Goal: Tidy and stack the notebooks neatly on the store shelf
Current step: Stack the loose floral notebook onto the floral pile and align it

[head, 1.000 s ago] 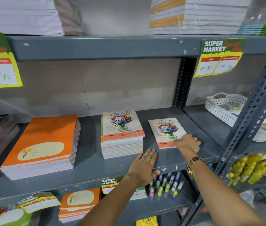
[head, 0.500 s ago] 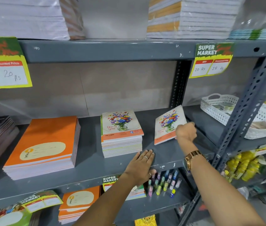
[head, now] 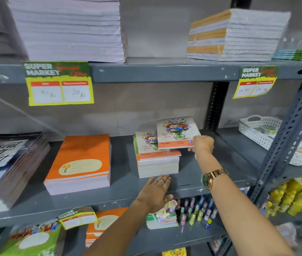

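Over the flower stack: floral notebook (head: 177, 132) held in the air, tilted, its lower edge just above the top of the pile, sticking out a bit to the right
Right hand (head: 202, 145): pinched closed on that notebook's lower right corner, gold watch (head: 213, 177) on the wrist
Flower stack (head: 158, 161): same bouquet covers, sitting mid-shelf, pretty squared up
Left hand (head: 156, 194): open and flat, palm down on the grey shelf (head: 192, 174), fingertips right at the front of the flower stack, rings on a couple fingers, not gripping anything
Orange stack (head: 80, 163): left of the flower pile, apart from it, neat enough
Dark stack (head: 9, 169): far left, script lettering on the cover
Price tags: one yellow-green tag (head: 58, 83) hanging off the upper shelf edge, handwriting too blurry to read properly
White basket (head: 275, 133): next bay to the right, behind the upright
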### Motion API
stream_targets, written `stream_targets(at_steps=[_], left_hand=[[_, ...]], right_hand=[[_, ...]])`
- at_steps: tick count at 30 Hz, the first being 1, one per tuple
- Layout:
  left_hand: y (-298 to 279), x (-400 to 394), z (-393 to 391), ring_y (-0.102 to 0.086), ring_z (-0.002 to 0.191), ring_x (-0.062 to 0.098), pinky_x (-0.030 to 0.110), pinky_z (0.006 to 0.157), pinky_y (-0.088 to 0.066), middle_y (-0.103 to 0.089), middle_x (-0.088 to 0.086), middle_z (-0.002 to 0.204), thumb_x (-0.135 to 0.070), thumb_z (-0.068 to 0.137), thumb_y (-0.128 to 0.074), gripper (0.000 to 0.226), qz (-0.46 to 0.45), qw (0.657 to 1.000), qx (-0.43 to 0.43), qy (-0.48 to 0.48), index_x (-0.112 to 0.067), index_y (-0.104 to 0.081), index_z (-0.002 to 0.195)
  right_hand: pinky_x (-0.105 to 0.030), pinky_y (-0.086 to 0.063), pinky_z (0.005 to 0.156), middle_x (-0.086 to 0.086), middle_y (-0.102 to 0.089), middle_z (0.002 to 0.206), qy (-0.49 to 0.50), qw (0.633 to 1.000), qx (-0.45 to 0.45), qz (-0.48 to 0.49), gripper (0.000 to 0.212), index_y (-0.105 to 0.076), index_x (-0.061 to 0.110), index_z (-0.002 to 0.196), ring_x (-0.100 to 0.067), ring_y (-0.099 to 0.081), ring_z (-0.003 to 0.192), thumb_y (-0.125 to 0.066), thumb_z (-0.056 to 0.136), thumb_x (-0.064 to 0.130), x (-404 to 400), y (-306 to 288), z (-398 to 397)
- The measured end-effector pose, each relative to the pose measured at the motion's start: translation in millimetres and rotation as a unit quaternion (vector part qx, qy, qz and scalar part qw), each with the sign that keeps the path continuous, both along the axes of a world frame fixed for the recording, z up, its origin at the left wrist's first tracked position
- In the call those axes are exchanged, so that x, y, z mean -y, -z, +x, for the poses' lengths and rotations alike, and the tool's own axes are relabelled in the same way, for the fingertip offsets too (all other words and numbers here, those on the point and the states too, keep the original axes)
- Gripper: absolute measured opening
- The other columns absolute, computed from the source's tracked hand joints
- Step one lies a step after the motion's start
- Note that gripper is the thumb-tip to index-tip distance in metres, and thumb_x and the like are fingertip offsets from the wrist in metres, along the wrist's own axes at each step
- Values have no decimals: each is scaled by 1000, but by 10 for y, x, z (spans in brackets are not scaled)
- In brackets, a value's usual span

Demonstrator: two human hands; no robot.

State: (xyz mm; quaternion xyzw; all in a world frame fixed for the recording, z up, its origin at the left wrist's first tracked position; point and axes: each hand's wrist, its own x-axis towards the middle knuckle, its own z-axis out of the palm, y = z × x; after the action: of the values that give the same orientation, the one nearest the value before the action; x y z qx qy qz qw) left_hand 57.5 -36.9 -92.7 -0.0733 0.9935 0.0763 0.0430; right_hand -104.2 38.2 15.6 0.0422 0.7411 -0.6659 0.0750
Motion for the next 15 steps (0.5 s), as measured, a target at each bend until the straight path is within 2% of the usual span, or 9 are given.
stream_targets(at_steps=[2,5,7,9,10,13,14,15], left_hand=[[-46,82,126,3,147,18,37,120,2,-1,6,160,-38,99,-28,63,-1,1000,-3,-14,-10,-1,147],[-90,183,296,3,147,19,35,120,3,-1,6,160,-38,99,-29,63,-2,999,-8,-38,-11,1,147],[-90,235,373,3,147,18,35,120,3,-2,6,159,-38,99,-29,63,0,999,-13,-49,-11,1,147],[-91,289,431,1,147,18,34,120,2,-4,6,159,-37,99,-28,62,8,998,-24,-57,-11,0,147],[-93,311,448,1,147,17,33,120,1,-5,6,159,-37,99,-28,61,14,998,-32,-59,-11,-1,147],[-100,340,486,-3,147,17,30,120,-4,-9,4,159,-37,99,-29,58,36,995,-62,-73,-15,-6,148],[-102,344,497,-5,147,17,30,120,-7,-11,3,159,-37,99,-30,56,44,993,-72,-81,-17,-9,147],[-105,348,505,-8,147,17,30,119,-10,-13,2,159,-36,99,-30,55,49,992,-81,-89,-18,-11,147]], right_hand=[[-33,-49,42,-16,-63,84,-9,1000,12,-10,8,-56,2,85,-30,-57,52,-48,86,2,124,31,81],[-44,-57,65,-6,-55,66,-32,999,31,2,7,-56,3,85,-25,-55,48,-50,88,2,281,87,161],[-48,-59,75,-7,-55,68,-45,998,34,24,11,-61,1,90,-27,-59,52,-51,87,3,368,144,187],[-47,-60,72,-12,-60,78,-56,997,27,47,19,-64,-5,100,-31,-61,57,-51,87,2,455,211,237],[-45,-59,68,-14,-62,84,-65,995,20,70,19,-63,-6,100,-31,-61,52,-50,89,3,492,240,270],[-30,-52,47,-20,-69,99,-73,986,-26,150,14,-57,-1,90,-25,-57,41,-47,94,9,565,323,322],[-29,-51,42,-21,-69,104,-74,982,-43,170,16,-58,-1,92,-28,-61,48,-47,94,11,574,331,324],[-28,-53,47,-22,-67,108,-76,977,-58,190,20,-60,-3,98,-33,-66,63,-48,94,13,577,333,323]])
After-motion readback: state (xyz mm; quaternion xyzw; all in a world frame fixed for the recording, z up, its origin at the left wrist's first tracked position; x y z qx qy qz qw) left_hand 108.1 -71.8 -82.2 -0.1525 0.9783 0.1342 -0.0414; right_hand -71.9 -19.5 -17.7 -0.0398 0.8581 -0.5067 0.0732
